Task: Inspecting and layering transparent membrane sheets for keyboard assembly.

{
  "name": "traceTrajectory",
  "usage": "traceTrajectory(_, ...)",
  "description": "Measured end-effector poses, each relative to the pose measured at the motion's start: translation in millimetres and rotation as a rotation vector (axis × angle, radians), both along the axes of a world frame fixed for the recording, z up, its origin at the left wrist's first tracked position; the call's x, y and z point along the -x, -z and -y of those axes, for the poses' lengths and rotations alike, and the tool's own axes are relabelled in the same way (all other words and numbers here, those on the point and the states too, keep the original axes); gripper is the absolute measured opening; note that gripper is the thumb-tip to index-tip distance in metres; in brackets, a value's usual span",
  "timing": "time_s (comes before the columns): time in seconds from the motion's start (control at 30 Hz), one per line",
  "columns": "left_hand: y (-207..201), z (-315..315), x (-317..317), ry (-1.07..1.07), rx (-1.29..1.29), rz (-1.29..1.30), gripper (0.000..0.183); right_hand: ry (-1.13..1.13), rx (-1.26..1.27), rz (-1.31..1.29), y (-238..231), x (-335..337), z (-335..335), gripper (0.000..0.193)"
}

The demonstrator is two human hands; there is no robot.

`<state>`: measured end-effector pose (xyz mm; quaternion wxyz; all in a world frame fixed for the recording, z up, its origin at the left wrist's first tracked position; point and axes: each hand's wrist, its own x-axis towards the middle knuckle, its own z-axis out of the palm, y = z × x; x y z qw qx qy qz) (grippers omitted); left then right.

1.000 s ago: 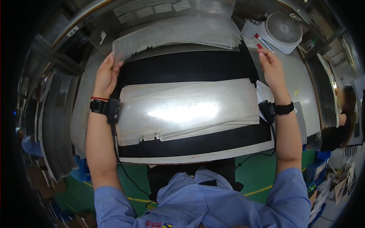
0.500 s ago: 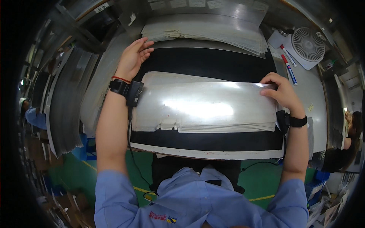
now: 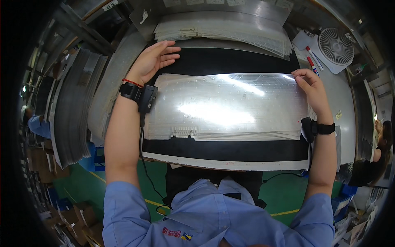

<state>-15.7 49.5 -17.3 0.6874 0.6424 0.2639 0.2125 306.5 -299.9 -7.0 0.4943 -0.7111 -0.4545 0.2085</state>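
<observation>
A stack of thin, clear plastic sheets with fine printed traces lies across the black mat. Pinched between thumb and fingers of my right hand is the far right corner of the top sheet. That corner is lifted a little, and light glares off the surface. My left hand hovers beyond the stack's far left corner with fingers stretched out and nothing in them. Both wrists carry black strapped devices; a red cord circles the left one.
More plastic sheets lie fanned at the back. To the right are a white fan, red-capped markers and a bottle. Tall piles of sheets stand at the left. Other people are partly visible at both side edges.
My right hand has moved away from me and slightly right, drawing the top sheet's corner with it. My left hand has shifted slightly right, its fingers stretched out more.
</observation>
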Motion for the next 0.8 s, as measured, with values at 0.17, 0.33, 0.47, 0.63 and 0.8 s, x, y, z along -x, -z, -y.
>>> traceTrajectory(0.17, 0.4, 1.3, -0.4, 0.043, -0.061, -0.05, 0.042, 0.054, -0.094, -0.003, 4.5, -8.9, -0.1, 0.012)
traceTrajectory(0.33, -6.7, 11.8, -5.5, 0.11, -0.127, -0.135, 0.041, 0.136, -0.169, -0.077, 7.2, -15.4, 0.6, 0.013)
traceTrajectory(0.47, -13.1, 23.7, -7.6, 0.165, -0.248, -0.225, 0.035, 0.167, -0.176, -0.1, 8.0, -14.8, -1.0, 0.012)
traceTrajectory(0.63, -13.6, 18.0, -7.8, 0.037, -0.233, -0.176, 0.025, 0.178, -0.182, -0.103, 5.0, -12.8, -1.6, 0.01)
traceTrajectory(0.8, -23.7, 39.2, -12.2, 0.168, -0.661, -0.238, 0.011, 0.149, -0.167, -0.133, 10.1, -14.4, -1.1, 0.009)
